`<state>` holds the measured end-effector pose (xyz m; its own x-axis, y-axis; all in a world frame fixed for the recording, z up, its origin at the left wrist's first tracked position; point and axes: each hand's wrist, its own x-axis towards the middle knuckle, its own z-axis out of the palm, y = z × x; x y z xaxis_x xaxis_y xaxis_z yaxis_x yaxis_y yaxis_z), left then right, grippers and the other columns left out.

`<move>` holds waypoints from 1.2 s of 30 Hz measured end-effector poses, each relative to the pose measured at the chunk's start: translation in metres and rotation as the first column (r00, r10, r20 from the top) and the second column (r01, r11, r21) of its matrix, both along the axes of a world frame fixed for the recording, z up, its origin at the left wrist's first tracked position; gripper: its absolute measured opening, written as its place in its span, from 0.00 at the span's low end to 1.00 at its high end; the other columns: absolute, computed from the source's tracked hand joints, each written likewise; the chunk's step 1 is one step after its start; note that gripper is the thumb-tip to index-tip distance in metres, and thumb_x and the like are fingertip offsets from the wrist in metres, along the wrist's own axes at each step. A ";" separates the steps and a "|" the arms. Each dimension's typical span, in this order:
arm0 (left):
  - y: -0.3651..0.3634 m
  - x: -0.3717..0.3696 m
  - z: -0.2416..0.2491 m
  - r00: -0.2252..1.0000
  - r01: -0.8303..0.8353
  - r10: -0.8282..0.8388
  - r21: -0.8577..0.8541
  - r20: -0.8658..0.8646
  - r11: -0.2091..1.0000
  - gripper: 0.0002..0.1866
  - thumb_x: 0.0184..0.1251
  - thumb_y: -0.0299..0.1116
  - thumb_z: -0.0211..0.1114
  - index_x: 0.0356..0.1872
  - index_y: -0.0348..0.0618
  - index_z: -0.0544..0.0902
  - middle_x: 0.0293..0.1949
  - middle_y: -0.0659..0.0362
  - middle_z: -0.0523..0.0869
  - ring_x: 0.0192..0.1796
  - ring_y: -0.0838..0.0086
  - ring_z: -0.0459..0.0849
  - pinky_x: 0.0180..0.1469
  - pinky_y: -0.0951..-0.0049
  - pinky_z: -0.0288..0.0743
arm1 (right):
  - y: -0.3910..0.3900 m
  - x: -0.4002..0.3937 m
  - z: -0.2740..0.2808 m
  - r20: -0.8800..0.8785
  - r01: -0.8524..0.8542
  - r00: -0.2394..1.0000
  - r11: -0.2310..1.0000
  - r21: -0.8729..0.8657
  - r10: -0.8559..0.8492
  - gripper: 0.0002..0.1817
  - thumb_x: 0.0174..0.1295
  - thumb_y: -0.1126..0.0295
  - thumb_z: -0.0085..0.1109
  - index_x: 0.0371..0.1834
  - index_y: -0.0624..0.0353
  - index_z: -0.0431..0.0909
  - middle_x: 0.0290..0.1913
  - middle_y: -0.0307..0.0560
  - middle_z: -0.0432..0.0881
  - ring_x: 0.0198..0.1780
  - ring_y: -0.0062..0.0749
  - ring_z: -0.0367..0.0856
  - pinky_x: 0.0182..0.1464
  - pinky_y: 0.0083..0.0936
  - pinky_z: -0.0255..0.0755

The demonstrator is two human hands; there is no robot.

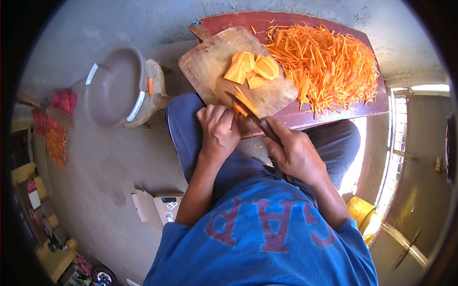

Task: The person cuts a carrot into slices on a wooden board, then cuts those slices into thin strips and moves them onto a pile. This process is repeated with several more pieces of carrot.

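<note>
My right hand [298, 152] is wrapped round the handle of a kitchen knife [255, 117], whose dark blade points up and left across the wooden cutting board [200, 64]. Under the curled fingers of my left hand [219, 126] is a carrot piece [239, 109], pressed to the board beside the blade. Thin carrot slices [245, 99] lie along the knife's far side. Farther up the board sit several thick carrot slabs [257, 69]. Right of the board, a large heap of carrot sticks [329, 64] covers much of the red table [229, 20].
On the left a grey basin [114, 88] leans by a low stool [155, 95] with one carrot stick on it. A broom [59, 114] and a pink bag [63, 101] are by the wall. An open cardboard box [148, 209] and a yellow bucket [361, 217] stand behind me.
</note>
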<state>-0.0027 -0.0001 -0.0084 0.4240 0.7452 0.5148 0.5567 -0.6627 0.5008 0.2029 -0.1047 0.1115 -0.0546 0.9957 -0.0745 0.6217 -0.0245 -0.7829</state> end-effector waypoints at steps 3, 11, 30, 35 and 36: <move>-0.002 0.001 0.006 0.999 -0.013 0.014 -0.034 0.030 0.999 0.12 0.63 0.21 0.78 0.47 0.39 0.92 0.49 0.54 0.91 0.51 0.55 0.88 0.62 0.53 0.73 | -0.008 0.014 -0.008 -0.061 0.099 0.993 0.995 0.011 -0.098 0.26 0.78 0.71 0.68 0.76 0.65 0.77 0.46 0.73 0.91 0.50 0.73 0.91 0.50 0.58 0.84; 0.000 0.014 0.014 0.996 0.077 -0.080 -0.073 -0.038 0.994 0.16 0.66 0.24 0.80 0.55 0.37 0.92 0.55 0.55 0.89 0.59 0.56 0.88 0.65 0.52 0.74 | -0.018 0.023 -0.009 -0.035 0.132 0.990 0.990 -0.053 -0.134 0.22 0.80 0.69 0.67 0.73 0.65 0.79 0.44 0.74 0.90 0.49 0.75 0.91 0.50 0.59 0.83; 0.004 0.010 0.013 0.988 0.099 -0.096 0.020 -0.118 0.995 0.18 0.67 0.26 0.77 0.57 0.35 0.93 0.60 0.53 0.91 0.58 0.55 0.87 0.64 0.50 0.75 | -0.007 0.011 -0.001 -0.043 0.051 0.998 0.999 0.000 -0.051 0.24 0.79 0.71 0.66 0.74 0.65 0.76 0.43 0.73 0.91 0.47 0.75 0.91 0.48 0.62 0.84; 0.008 0.009 0.008 0.983 0.128 -0.120 0.054 -0.140 0.990 0.17 0.67 0.27 0.75 0.56 0.34 0.93 0.61 0.53 0.90 0.56 0.56 0.85 0.63 0.48 0.74 | -0.008 0.007 0.006 -0.008 0.022 1.000 0.999 -0.027 -0.023 0.25 0.80 0.72 0.66 0.76 0.68 0.76 0.47 0.73 0.91 0.50 0.73 0.92 0.49 0.58 0.86; 0.008 0.009 0.008 0.982 0.129 -0.120 0.055 -0.146 0.990 0.17 0.66 0.26 0.74 0.55 0.34 0.93 0.61 0.53 0.90 0.56 0.56 0.85 0.63 0.48 0.74 | -0.007 0.006 0.009 -0.005 0.023 1.000 0.999 -0.033 -0.024 0.25 0.80 0.72 0.67 0.76 0.69 0.76 0.49 0.74 0.92 0.52 0.72 0.93 0.51 0.56 0.87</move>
